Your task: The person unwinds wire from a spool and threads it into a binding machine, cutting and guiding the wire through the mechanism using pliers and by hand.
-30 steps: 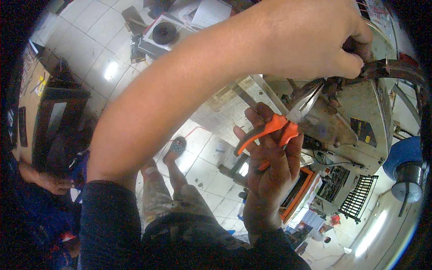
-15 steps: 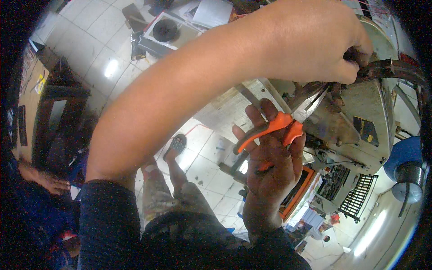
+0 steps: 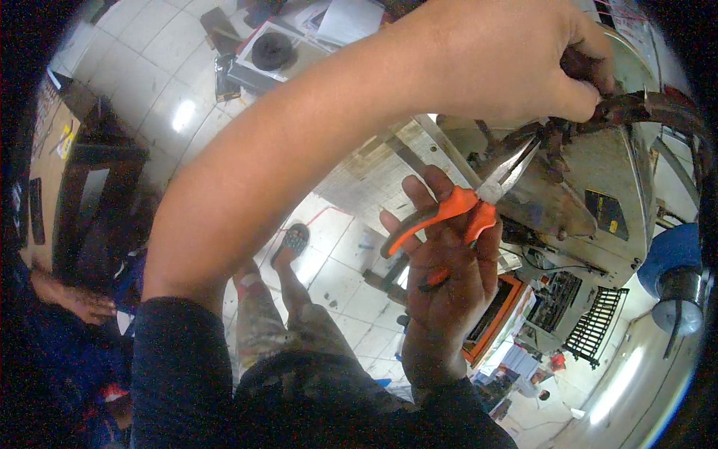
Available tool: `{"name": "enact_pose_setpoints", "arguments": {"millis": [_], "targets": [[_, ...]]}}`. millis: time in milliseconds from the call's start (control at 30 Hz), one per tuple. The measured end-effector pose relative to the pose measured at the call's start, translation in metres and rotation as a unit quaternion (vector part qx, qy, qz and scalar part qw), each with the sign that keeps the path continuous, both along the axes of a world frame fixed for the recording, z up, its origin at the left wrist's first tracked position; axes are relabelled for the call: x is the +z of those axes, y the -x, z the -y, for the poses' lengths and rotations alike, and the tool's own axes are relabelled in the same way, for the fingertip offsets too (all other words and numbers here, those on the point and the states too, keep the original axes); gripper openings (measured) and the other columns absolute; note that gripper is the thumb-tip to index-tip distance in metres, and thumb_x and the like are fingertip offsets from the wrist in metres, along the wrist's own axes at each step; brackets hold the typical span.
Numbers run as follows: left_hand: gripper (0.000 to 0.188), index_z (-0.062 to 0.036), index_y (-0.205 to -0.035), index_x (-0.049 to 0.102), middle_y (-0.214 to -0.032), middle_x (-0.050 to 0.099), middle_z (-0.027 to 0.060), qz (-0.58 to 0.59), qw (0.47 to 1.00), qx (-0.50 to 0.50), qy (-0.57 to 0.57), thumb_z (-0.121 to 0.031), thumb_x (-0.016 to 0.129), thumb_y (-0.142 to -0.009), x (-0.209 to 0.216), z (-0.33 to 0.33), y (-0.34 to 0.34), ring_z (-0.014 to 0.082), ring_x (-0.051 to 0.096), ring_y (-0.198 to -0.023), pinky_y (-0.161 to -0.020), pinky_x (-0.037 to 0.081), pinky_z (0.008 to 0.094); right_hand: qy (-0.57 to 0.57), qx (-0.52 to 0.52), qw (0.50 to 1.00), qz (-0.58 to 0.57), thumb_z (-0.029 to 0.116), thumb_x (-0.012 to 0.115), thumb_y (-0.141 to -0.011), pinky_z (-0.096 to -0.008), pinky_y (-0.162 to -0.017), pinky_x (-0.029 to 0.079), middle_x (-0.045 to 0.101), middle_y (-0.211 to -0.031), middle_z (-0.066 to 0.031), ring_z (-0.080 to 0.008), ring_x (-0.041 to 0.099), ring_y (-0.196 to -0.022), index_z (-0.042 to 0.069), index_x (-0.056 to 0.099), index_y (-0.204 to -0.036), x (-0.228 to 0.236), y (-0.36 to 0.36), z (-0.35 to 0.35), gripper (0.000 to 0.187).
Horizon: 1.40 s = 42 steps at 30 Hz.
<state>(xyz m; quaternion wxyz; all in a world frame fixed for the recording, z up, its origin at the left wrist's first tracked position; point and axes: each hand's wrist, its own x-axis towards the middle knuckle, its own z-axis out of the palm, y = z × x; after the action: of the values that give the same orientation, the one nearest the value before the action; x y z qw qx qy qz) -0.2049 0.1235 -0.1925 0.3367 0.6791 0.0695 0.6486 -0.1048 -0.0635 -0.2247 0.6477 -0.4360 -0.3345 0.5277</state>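
Basically, R hand (image 3: 456,273) loosely holds pliers (image 3: 465,200), long axis diag., tips up-right; L hand (image 3: 523,67) curled, hold unclear.

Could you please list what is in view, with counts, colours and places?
Long-nosed metal pliers: one, orange-handled, in the right hand
Curved metal bar: one, dark, by the left hand
Flat machine panel: one, pale grey, right
Round disc: one, blue, far right
Barred rack: one, black, lower right
Rectangular frame: one, orange, lower right
Round object: one, black, upper left
Boxy case: one, brown, far left
Floor tiles: many, white, left and centre
Patterned sandal: one, dark, left of centre
Another person's hand: one, bare, left
Left forearm: one, bare, upper left
Left hand: one, bare, upper right
Right hand: one, bare, right of centre
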Motion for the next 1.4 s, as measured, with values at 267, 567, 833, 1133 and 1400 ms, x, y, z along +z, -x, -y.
{"name": "enact_pose_setpoints", "arguments": {"millis": [267, 567, 833, 1133, 1400], "targets": [[0.025, 0.0077, -0.093, 0.067, -0.081, 0.068, 0.0211, 0.032, 0.996, -0.085, -0.017, -0.013, 0.063, -0.079, -0.001, -0.004, 0.016, 0.0263, 0.067, -0.071, -0.069, 0.053, 0.0348, 0.031, -0.019, 0.998, 0.048, -0.003, 0.044, -0.090, -0.0578, -0.088, 0.055, 0.042, -0.135, -0.0363, -0.0442, 0.051, -0.122, -0.001, 0.035, -0.138, 0.006, 0.003, 0.001, 0.048], [0.027, 0.0076, -0.095, 0.067, -0.081, 0.070, 0.0181, -0.003, 0.999, -0.027, 0.032, -0.014, 0.064, -0.081, -0.002, 0.010, 0.010, 0.0215, 0.067, -0.069, -0.067, 0.053, 0.0325, 0.041, -0.023, 0.997, 0.053, -0.004, 0.042, -0.092, -0.0568, -0.087, 0.055, 0.043, -0.134, -0.0367, -0.0442, 0.053, -0.120, 0.002, 0.038, -0.136, 0.003, 0.003, 0.004, 0.044], [0.026, 0.0048, -0.098, 0.067, -0.085, 0.070, 0.0186, 0.036, 0.996, -0.078, 0.019, -0.016, 0.065, -0.081, 0.005, 0.003, -0.006, 0.0232, 0.068, -0.075, -0.072, 0.053, 0.0336, 0.022, -0.009, 0.998, 0.054, -0.002, 0.045, -0.091, -0.0574, -0.088, 0.055, 0.042, -0.134, -0.0369, -0.0439, 0.052, -0.121, 0.002, 0.037, -0.136, 0.004, 0.002, 0.003, 0.046], [0.028, 0.0055, -0.098, 0.066, -0.087, 0.069, 0.0217, -0.367, 0.893, 0.241, 0.099, -0.015, 0.063, -0.079, 0.031, 0.028, -0.005, 0.0306, 0.069, -0.079, -0.075, 0.053, 0.0360, 0.021, 0.000, 0.999, 0.050, 0.010, 0.050, -0.093, -0.0601, -0.089, 0.052, 0.042, -0.136, -0.0344, -0.0449, 0.049, -0.123, -0.001, 0.036, -0.136, 0.006, 0.004, 0.002, 0.046], [0.034, 0.0040, -0.106, 0.065, -0.093, 0.068, 0.0234, -0.248, 0.943, 0.195, 0.107, -0.015, 0.062, -0.078, 0.027, 0.035, -0.014, 0.0332, 0.068, -0.087, -0.080, 0.053, 0.0381, 0.019, -0.005, 0.998, 0.063, 0.034, 0.055, -0.094, -0.0626, -0.088, 0.050, 0.043, -0.138, -0.0300, -0.0445, 0.047, -0.125, -0.003, 0.036, -0.138, 0.008, 0.006, -0.005, 0.060]]}}
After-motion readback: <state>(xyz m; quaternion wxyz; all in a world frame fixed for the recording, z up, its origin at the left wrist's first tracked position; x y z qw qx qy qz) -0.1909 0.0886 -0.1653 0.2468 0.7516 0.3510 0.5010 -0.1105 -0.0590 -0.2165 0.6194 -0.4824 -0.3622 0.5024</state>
